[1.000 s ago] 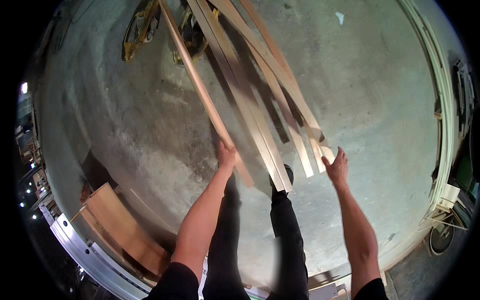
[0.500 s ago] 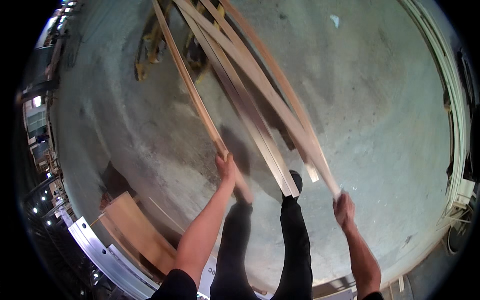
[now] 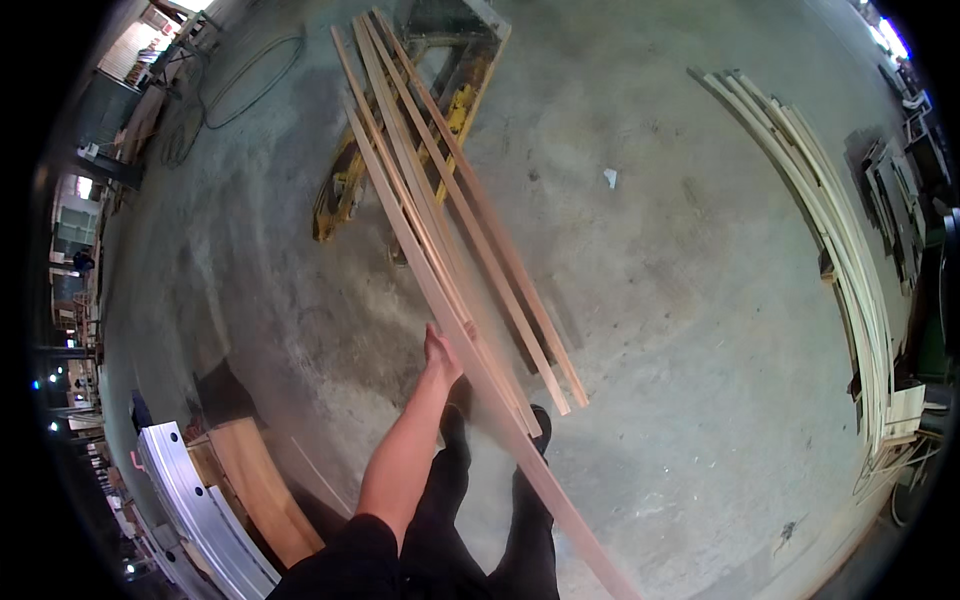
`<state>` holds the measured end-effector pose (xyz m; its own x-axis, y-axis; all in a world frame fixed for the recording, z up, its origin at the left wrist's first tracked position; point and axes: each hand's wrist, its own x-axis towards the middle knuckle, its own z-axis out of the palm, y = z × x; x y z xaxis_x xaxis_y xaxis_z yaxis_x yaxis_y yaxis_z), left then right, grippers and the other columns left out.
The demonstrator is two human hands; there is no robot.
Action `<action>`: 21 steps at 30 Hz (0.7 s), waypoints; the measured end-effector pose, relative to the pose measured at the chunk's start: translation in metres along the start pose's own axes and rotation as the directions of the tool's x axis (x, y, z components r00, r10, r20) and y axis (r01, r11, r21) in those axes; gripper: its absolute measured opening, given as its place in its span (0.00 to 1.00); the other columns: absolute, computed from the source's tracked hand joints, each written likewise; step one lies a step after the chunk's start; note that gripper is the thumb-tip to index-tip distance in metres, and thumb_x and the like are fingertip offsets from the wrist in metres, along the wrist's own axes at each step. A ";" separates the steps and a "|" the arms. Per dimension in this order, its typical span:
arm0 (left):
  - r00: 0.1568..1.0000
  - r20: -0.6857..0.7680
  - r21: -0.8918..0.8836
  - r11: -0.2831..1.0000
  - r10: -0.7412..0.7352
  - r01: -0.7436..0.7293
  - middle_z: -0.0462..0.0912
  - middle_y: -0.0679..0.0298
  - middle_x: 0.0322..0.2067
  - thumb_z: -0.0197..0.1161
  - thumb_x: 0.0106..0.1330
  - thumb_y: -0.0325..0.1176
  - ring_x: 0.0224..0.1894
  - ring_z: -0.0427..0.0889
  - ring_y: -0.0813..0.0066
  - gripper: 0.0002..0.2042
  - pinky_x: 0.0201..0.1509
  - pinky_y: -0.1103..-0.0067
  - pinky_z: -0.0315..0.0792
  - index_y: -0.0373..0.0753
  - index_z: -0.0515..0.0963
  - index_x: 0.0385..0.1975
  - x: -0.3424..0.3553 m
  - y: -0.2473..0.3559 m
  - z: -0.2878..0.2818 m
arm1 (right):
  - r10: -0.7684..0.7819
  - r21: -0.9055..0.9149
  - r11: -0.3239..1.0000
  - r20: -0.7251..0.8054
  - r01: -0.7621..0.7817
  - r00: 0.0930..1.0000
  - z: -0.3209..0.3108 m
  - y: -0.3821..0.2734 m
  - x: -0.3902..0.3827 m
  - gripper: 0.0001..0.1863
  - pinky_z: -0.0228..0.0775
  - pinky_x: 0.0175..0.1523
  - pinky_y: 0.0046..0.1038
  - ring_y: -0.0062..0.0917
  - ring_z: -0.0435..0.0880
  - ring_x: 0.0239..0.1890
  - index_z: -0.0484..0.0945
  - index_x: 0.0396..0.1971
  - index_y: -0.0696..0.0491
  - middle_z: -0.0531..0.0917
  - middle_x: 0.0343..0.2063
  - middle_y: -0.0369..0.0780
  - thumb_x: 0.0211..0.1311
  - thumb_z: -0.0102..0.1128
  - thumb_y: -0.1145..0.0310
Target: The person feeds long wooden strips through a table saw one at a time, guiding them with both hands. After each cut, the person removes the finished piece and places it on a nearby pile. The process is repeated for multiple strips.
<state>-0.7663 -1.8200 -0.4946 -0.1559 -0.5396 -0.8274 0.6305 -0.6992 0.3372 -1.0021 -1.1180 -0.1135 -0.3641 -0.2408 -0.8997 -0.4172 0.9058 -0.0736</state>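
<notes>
My left grip (image 3: 440, 355) holds the left edge of a long, flat, pinkish-brown wooden plank (image 3: 484, 378), fingers partly hidden by the wood. The plank slants from upper left to the lower edge, to the left of narrow brown wooden strips (image 3: 533, 352) whose far ends overlap a worn yellow forked frame (image 3: 335, 200). My right grip is out of view; I cannot tell its state

The left hand (image 3: 441, 355) meets the left edge of the long plank (image 3: 482, 365), its grip hard to make out behind the wood. Other boards (image 3: 518, 268) lie right of the plank; pale strips (image 3: 848, 270) are bundled farther right.
</notes>
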 end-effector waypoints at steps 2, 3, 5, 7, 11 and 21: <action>0.986 0.154 -0.079 0.994 -0.061 0.074 0.77 0.63 0.31 0.46 0.71 0.63 0.34 0.77 0.68 0.29 0.38 0.74 0.73 0.38 0.75 0.41 -0.062 0.007 0.064 | -0.026 -0.006 1.000 -0.039 0.026 0.999 0.022 0.009 -0.017 0.23 0.71 0.52 0.41 0.39 0.80 0.47 0.71 0.57 0.51 0.81 0.45 0.46 0.70 0.49 0.51; 1.000 0.007 -0.017 1.000 -0.017 0.017 0.75 0.66 0.25 0.47 0.71 0.62 0.27 0.76 0.72 0.26 0.31 0.77 0.72 0.41 0.75 0.36 -0.102 0.020 0.098 | -0.053 -0.017 0.998 -0.050 0.053 0.997 0.030 0.018 -0.026 0.24 0.71 0.55 0.41 0.40 0.80 0.50 0.70 0.60 0.51 0.81 0.48 0.47 0.71 0.48 0.52; 0.999 0.048 -0.001 1.000 0.017 -0.017 0.70 0.73 0.22 0.48 0.72 0.61 0.21 0.70 0.79 0.24 0.25 0.80 0.67 0.43 0.73 0.35 -0.140 0.041 0.084 | -0.148 -0.106 0.984 -0.061 0.141 0.987 0.028 0.055 -0.025 0.24 0.71 0.56 0.40 0.40 0.79 0.52 0.70 0.61 0.51 0.81 0.50 0.48 0.72 0.46 0.55; 0.997 0.057 0.057 0.997 0.053 -0.056 0.68 0.74 0.21 0.48 0.72 0.61 0.20 0.68 0.80 0.23 0.24 0.80 0.66 0.45 0.72 0.34 -0.183 0.051 0.078 | -0.218 -0.214 0.957 -0.090 0.195 0.972 0.036 0.092 -0.027 0.22 0.72 0.54 0.41 0.42 0.80 0.51 0.72 0.59 0.51 0.81 0.50 0.48 0.71 0.47 0.59; 0.978 0.167 -0.055 0.991 0.128 -0.120 0.65 0.74 0.20 0.49 0.71 0.62 0.19 0.65 0.81 0.22 0.23 0.81 0.64 0.47 0.71 0.36 -0.305 0.059 0.119 | -0.595 -0.402 0.801 -0.615 0.443 0.518 -0.005 0.089 -0.077 0.18 0.73 0.49 0.45 0.45 0.80 0.46 0.76 0.53 0.53 0.82 0.43 0.49 0.65 0.55 0.66; 0.717 -0.008 -0.107 0.713 0.697 -0.693 0.70 0.72 0.18 0.53 0.72 0.57 0.17 0.70 0.80 0.20 0.22 0.80 0.68 0.45 0.72 0.38 -0.624 0.152 0.136 | -0.971 -0.737 0.221 -0.230 0.639 0.070 -0.142 -0.119 0.012 0.20 0.72 0.45 0.45 0.42 0.80 0.40 0.76 0.49 0.54 0.82 0.38 0.46 0.63 0.60 0.56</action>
<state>-0.6764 -1.6535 0.1341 0.3338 -0.8702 -0.3626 0.6390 -0.0739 0.7656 -1.0750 -1.2785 -0.0541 0.1873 -0.9764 0.1072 -0.9385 -0.2101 -0.2739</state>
